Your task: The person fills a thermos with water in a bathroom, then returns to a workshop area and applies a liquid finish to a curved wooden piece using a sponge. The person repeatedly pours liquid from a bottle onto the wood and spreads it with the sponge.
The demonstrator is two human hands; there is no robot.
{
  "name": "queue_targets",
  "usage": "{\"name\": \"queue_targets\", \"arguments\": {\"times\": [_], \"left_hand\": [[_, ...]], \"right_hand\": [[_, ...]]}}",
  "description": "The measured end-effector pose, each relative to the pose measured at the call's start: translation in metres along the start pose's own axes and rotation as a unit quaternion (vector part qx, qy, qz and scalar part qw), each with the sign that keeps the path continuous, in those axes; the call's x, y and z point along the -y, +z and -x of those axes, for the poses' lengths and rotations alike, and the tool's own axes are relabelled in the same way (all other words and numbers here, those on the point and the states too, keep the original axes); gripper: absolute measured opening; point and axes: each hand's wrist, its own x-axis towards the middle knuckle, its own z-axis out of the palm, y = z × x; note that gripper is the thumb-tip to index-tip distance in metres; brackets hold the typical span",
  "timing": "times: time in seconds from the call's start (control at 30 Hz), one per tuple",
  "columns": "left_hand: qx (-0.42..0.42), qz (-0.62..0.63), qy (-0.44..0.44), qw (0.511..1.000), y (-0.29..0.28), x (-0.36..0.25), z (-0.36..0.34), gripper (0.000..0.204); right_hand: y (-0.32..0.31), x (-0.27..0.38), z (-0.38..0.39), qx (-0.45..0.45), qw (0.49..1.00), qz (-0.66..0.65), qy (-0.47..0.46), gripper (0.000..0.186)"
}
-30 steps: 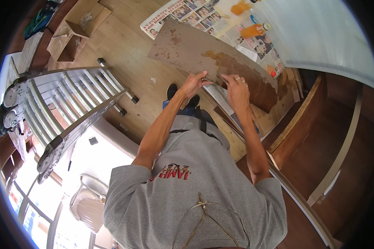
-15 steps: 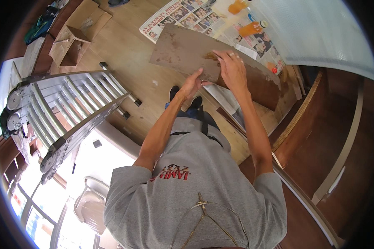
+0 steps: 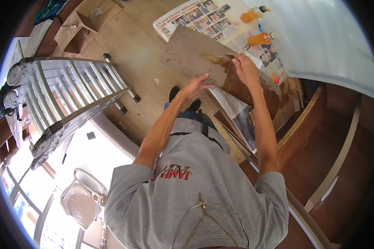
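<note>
A brown rectangular board (image 3: 191,47) lies tilted in front of me, over the near edge of a table spread with newspaper. A glossy amber wet streak (image 3: 216,59) runs across its middle, beside dull smudges. My left hand (image 3: 194,86) grips the near edge, thumb on top and fingers partly hidden beneath. Above the board's right half, my right hand (image 3: 247,71) is closed in a pinch on a small, thin, dark piece (image 3: 229,56) at the end of the streak. The exact kind of that piece cannot be made out.
Two bottles of orange liquid (image 3: 260,39) lie or stand on the newspaper (image 3: 187,18). Translucent plastic sheeting (image 3: 320,37) hangs at the far right, above brown wooden cabinetry (image 3: 299,145). On the left are an aluminium ladder (image 3: 77,89), a cardboard box (image 3: 77,33) and a folding chair (image 3: 81,199).
My right hand has moved right and nearer to me across the board, and the amber streak looks longer and wetter. My left hand still holds the near edge. The view has shifted slightly.
</note>
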Motion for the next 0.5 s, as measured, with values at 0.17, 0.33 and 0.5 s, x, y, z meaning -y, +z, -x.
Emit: {"name": "queue_targets", "arguments": {"times": [0.17, 0.33, 0.5], "left_hand": [[-0.006, 0.019, 0.008, 1.000, 0.002, -0.001, -0.003, 0.057], [0.011, 0.141, 0.025, 0.990, 0.007, -0.003, 0.001, 0.063], [0.001, 0.113, 0.016, 0.993, 0.005, -0.005, 0.000, 0.064]], "right_hand": [[0.008, -0.003, 0.016, 0.001, 1.000, 0.005, 0.000, 0.026], [0.012, 0.019, 0.059, -0.013, 1.000, 0.014, -0.013, 0.026], [0.023, 0.059, 0.112, 0.012, 1.000, 0.011, 0.018, 0.026]]}}
